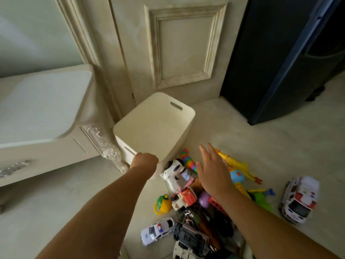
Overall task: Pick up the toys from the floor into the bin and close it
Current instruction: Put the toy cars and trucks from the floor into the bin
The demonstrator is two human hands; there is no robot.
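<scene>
Steadying bin (149,124), reaching for toys (186,199).
Grasping rim with left grip (144,161); hovering released right grip (212,171) over light, hard, probably slick plastic, best taken round the body.

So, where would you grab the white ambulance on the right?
Across its long sides at mid-body, from above: the ambulance seems upright, apart from the toy pile, so both flanks look free. The open right hand is nearer.

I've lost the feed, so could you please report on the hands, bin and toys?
Left hand holds bin rim. Right hand open, over toy pile. Bin uncovered, looks empty; nothing blocking it.
</scene>
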